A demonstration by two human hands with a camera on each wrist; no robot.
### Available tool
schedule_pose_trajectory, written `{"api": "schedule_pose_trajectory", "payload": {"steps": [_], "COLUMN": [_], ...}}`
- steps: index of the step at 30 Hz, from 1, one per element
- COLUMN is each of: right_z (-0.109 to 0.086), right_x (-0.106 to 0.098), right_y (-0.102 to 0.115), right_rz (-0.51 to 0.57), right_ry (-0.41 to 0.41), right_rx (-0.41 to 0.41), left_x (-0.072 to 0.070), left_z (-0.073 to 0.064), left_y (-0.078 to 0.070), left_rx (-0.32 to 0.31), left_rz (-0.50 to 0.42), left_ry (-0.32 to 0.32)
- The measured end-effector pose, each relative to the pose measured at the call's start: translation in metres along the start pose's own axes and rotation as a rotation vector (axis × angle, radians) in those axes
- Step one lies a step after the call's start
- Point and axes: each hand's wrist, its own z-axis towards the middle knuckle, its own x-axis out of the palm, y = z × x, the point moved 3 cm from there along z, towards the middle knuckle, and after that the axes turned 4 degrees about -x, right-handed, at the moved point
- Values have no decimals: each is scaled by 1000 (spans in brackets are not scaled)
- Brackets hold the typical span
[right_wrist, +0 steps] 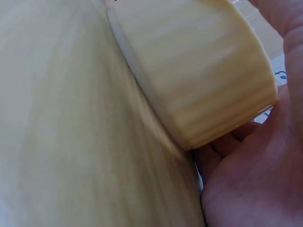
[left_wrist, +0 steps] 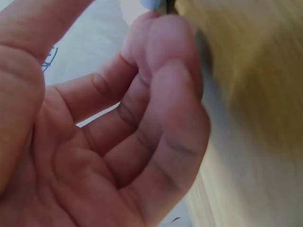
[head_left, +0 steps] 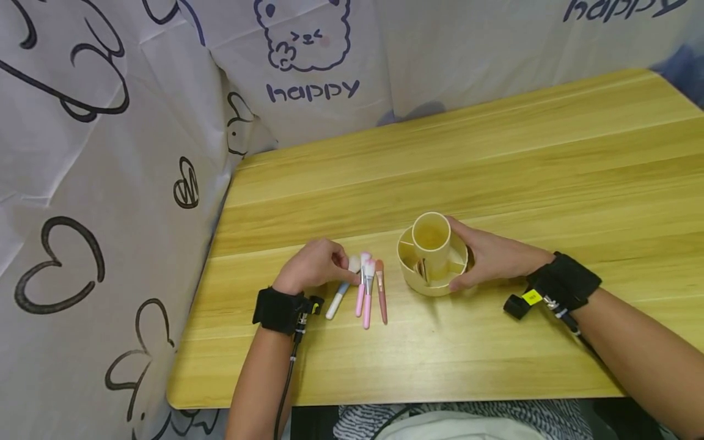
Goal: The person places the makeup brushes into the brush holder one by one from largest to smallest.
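My left hand (head_left: 316, 266) bends over a makeup brush (head_left: 337, 300) with a white handle, blue middle and pale bristles, its thumb and fingers pinching the blue part. In the left wrist view the fingers of my left hand (left_wrist: 137, 127) are curled, and the pinch itself is mostly out of frame. Beside it lie two pink brushes (head_left: 367, 305) and a brush with brown bristles (head_left: 381, 293). My right hand (head_left: 492, 253) holds a round cream organizer (head_left: 420, 284) by its side, thumb in front. In the right wrist view, the organizer's ribbed wall (right_wrist: 199, 71) stands on the table.
The organizer has a tall central cup (head_left: 431, 235) and divided outer compartments, with a small brownish item (head_left: 421, 269) in one. The wooden table (head_left: 467, 159) meets a white cloth (head_left: 324, 116) with drawings at its back and left. A person's lap shows at the front edge.
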Motion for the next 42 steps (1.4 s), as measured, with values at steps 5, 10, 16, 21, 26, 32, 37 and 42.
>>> {"api": "schedule_pose_trajectory", "payload": {"steps": [5, 10, 16, 21, 26, 32, 37, 42], "right_z": [0, 0, 0, 0, -1, 0, 0, 0], "right_x": [0, 0, 0, -1, -1, 0, 0, 0], "right_y": [0, 1, 1, 1, 0, -1, -1, -1], "right_rz": [-3, -2, -7, -19, -29, -13, -10, -14], "right_ry": [0, -6, -7, -12, -14, -11, -10, -8], "right_rx": [-1, 5, 1, 10, 25, 24, 24, 16], "left_x": [0, 0, -1, -2, -4, -6, -8, -10], "left_z": [-1, -1, -1, -1, 0, 1, 1, 2], "left_y": [2, 2, 1, -1, -2, -1, -4, -6], "left_rx": [-4, -8, -5, -4, 18, 74, 124, 155], "left_rz": [7, -4, -15, -6, -10, -71, -129, -146], "left_ry": [36, 53, 51, 33, -36, -149, -235, -324]}}
